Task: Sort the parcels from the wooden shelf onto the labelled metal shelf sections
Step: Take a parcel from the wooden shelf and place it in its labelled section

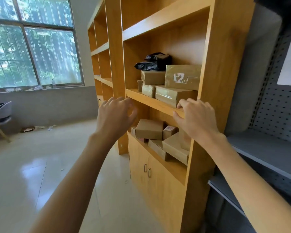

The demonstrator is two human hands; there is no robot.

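Left hand (115,113), right hand (194,116): raised before wooden shelf (151,102), fingers loosely curled, holding nothing. Behind: taped cardboard boxes (171,95), glossy black bag (154,62).

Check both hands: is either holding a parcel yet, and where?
Neither. The left hand and right hand reach, fingers loosely curled, toward the wooden shelf, gripping nothing.

Wooden shelf (160,105): light, smooth wood-look finish with a slight sheen; the cupboard doors carry small metal handles (147,170). Parcels (170,95): brown cardboard, matt, several wrapped in glossy clear tape. Black bag (154,62): crinkled shiny plastic. Metal shelf (265,148): grey, matt painted metal with a perforated back panel. Floor (32,165): pale, polished, reflective tiles.
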